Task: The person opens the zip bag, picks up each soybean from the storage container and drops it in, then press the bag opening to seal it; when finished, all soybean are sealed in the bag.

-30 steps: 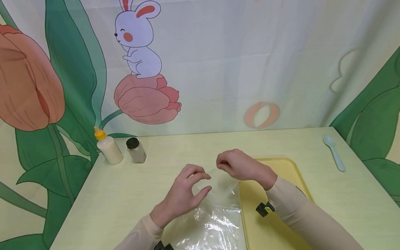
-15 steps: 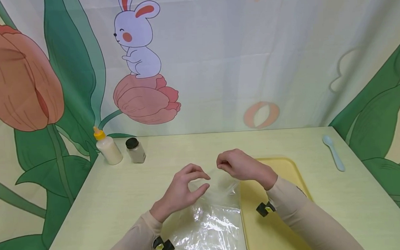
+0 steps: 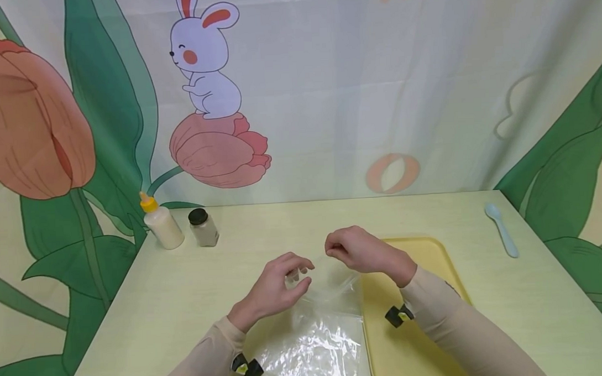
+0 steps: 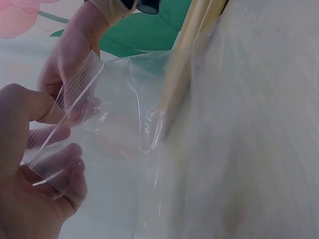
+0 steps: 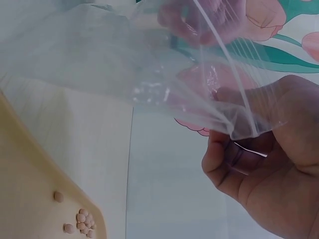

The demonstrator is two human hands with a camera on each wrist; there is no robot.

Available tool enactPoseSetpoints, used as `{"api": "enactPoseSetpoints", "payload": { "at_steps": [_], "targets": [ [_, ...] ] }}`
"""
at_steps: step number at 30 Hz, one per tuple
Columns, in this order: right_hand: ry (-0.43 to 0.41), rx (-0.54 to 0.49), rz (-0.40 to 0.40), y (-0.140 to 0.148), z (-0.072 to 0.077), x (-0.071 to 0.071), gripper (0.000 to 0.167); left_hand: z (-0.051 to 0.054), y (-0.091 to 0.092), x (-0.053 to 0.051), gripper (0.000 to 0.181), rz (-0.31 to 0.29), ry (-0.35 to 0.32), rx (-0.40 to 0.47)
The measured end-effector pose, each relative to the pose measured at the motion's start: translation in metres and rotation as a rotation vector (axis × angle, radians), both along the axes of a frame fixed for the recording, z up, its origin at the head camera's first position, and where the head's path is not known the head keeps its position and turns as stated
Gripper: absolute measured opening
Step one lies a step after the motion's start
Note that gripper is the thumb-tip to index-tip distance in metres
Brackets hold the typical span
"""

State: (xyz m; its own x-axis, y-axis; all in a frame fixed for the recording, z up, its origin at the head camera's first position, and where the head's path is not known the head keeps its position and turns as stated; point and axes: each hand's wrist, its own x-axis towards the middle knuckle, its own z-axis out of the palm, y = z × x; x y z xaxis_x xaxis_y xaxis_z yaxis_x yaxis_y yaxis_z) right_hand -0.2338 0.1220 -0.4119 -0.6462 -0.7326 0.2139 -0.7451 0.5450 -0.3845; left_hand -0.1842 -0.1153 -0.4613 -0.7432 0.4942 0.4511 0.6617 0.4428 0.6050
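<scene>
A clear zip-lock bag (image 3: 316, 342) extends over the table toward the near edge, its zip end raised between my hands. My right hand (image 3: 365, 249) pinches one end of the zip edge between thumb and fingers, as the right wrist view shows at the bag's corner (image 5: 244, 124). At the other end, my left hand (image 3: 272, 288) has its fingers bent around the zip edge. Through the film its fingers (image 4: 65, 174) show in the left wrist view. In the head view, a gap separates the left thumb from the index finger.
Under my right forearm lies a yellow tray (image 3: 435, 249), with several small beige balls (image 5: 83, 219) in its corner. A white bottle with a yellow nozzle (image 3: 164, 227) and a black-capped jar (image 3: 204, 229) stand back left. A pale blue spoon (image 3: 503, 231) lies at far right.
My left hand has shifted slightly down, and more of its fingers show curled under the index finger. The right hand keeps its pinch, almost unmoved.
</scene>
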Motion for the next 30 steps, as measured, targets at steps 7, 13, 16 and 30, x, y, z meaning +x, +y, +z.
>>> {"api": "enactPoseSetpoints", "payload": {
  "at_steps": [7, 13, 16, 30],
  "targets": [
    [0.003, -0.011, 0.01, -0.0002, -0.0007, -0.0006, 0.011, -0.0035, -0.0006, -0.0005, 0.026, 0.004, -0.008, -0.005],
    [0.015, -0.019, 0.002, 0.0, -0.0006, -0.0005, 0.01, -0.0026, 0.0004, -0.0002, 0.027, 0.003, 0.01, 0.01],
    [0.0, -0.018, -0.008, 0.0002, 0.0003, -0.0001, 0.01, -0.0024, 0.0008, 0.0, 0.027, 0.004, 0.011, 0.015],
    [-0.032, -0.105, -0.076, 0.0087, 0.0006, -0.003, 0.008, -0.0025, 0.0005, 0.0009, 0.025, 0.028, 0.001, 0.024]
  ]
}}
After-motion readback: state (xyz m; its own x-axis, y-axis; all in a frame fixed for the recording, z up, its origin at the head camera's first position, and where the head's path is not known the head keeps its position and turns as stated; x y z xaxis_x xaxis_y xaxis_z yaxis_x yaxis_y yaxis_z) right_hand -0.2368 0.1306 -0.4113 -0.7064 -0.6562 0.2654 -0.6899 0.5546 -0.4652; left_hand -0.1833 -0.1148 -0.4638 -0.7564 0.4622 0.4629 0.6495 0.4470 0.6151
